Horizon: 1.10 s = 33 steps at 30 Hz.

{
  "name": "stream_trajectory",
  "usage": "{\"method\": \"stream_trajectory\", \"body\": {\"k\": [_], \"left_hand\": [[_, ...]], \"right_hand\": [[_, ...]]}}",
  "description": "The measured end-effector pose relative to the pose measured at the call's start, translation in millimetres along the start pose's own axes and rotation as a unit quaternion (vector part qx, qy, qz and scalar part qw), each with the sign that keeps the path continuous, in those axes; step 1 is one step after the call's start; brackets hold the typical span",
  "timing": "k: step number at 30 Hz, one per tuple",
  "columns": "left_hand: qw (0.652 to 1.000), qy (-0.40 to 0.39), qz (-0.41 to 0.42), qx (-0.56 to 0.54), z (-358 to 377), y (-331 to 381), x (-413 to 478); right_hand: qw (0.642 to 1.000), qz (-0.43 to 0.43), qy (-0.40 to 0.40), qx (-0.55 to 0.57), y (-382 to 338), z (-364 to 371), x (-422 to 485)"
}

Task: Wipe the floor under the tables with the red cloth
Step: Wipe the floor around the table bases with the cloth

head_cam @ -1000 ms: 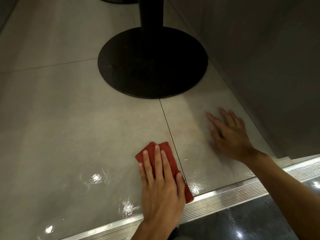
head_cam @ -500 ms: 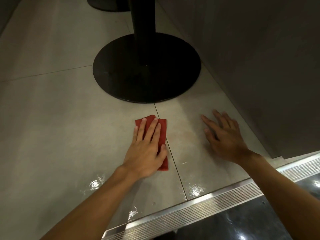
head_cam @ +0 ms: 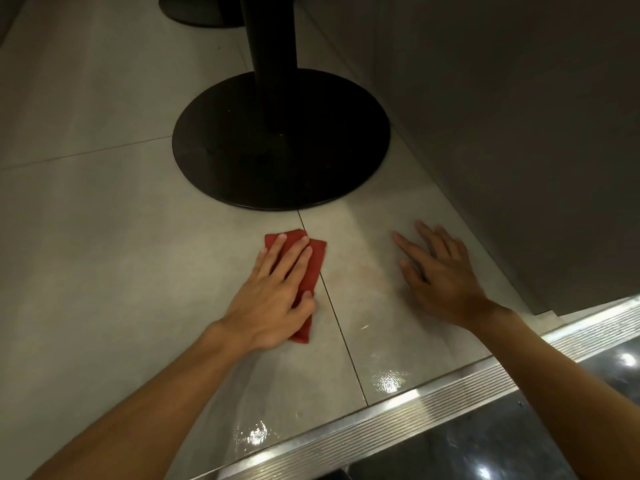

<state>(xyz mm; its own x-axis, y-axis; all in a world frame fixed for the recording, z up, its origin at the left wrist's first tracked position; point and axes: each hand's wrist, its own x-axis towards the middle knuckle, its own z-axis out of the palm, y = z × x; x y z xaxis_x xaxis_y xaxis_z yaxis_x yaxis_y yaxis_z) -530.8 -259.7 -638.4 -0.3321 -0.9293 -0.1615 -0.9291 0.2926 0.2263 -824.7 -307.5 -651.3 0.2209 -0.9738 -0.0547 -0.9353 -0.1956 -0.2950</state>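
Note:
A folded red cloth (head_cam: 313, 261) lies flat on the grey tiled floor (head_cam: 104, 254), just in front of the round black table base (head_cam: 280, 143). My left hand (head_cam: 273, 292) presses down on the cloth with straight fingers, covering most of it. My right hand (head_cam: 440, 271) rests flat on the tile to the right, fingers spread, holding nothing. The cloth sits beside a tile joint, a short way from the base's front rim.
A black pedestal post (head_cam: 270, 39) rises from the base. A second dark base (head_cam: 201, 12) shows at the top. A grey panel wall (head_cam: 519, 116) closes the right side. A ribbed metal threshold strip (head_cam: 415, 414) runs along the near edge, with dark glossy floor (head_cam: 502, 445) beyond.
My left hand has slid the red cloth forward from beside the metal strip toward the table base, the arm stretching out. My right hand has stayed planted on the tile.

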Motion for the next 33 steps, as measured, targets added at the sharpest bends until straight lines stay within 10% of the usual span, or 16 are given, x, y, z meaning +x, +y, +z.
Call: {"method": "stream_trajectory", "body": {"k": [33], "left_hand": [[1.000,-0.003,0.005,0.030,2.8,1.2,-34.2]], "right_hand": [[1.000,-0.009,0.000,-0.002,1.5,0.3,-0.1]]}}
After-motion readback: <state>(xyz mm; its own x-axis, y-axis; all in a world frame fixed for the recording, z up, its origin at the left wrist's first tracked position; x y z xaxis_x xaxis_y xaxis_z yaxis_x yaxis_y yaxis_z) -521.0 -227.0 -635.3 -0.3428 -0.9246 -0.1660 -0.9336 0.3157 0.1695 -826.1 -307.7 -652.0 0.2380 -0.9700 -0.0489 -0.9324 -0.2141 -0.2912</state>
